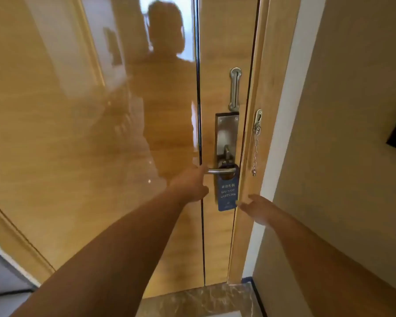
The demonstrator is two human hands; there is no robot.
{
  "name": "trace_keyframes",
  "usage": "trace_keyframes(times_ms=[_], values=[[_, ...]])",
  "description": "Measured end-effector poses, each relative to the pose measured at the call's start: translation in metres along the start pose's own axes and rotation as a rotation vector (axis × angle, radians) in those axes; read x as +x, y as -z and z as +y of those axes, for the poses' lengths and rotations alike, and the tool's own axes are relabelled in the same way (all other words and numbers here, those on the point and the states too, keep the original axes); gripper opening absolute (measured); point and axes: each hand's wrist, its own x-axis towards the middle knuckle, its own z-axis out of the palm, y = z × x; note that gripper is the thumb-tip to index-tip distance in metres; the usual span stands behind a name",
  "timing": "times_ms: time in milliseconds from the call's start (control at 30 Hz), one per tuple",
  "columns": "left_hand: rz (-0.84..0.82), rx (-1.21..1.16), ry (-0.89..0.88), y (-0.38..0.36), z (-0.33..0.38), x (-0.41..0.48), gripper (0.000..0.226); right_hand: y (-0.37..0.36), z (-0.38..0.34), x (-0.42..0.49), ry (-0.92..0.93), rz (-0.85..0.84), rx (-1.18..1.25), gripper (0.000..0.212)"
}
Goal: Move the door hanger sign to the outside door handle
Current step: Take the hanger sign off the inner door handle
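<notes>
Currently logged, 1 view, head cam:

- Door hanger sign [227, 191]: blue card, "DO NOT DISTURB" text, hung by its hole on the inside lever handle [221, 171]. Hangs flat vs. the door, lower end free.
- Door [101, 145]: glossy wood, appears shut; edge sits close to the frame [253, 156] on the latch side.
- Left hand [193, 183]: at the free tip of the lever; fingers curl toward it, but a full wrap can't be confirmed, grip hidden behind the knuckles.
- Right hand [255, 205]: spread, holding nothing, fingertips just beside the sign's lower corner, touching or nearly so.
- Security chain [256, 149]: dangles from its plate on the frame, not hooked into the slide track [234, 90] above the lock plate [226, 133].
- Outside handle: not in view; door must open 1st.
- Stage est.: early, sign not yet lifted off.
- Risks:
  - Card hole may snag on the lever's bend if pulled straight down; could tear or crease.
  - Loose pinch at 1 corner: card may slip and fall to the floor.
  - Pressing the lever w/ the sign on it may pin the card.
  - Fingers near the door-frame gap may get nipped as the door swings.
</notes>
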Motion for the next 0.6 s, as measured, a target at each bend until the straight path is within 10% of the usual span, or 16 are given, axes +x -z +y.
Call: trace_keyframes(times_ms=[367, 600], values=[[-0.173, 0.127, -0.132, -0.048, -0.024, 0.128, 0.06, -0.01, 0.0, 0.16, -0.044, 0.111, 0.314, 0.061], [-0.282, -0.052, -0.349, -0.018, -0.037, 0.13, 0.071, -0.016, 0.021, 0.161, 0.103, 0.21, 0.374, 0.015]])
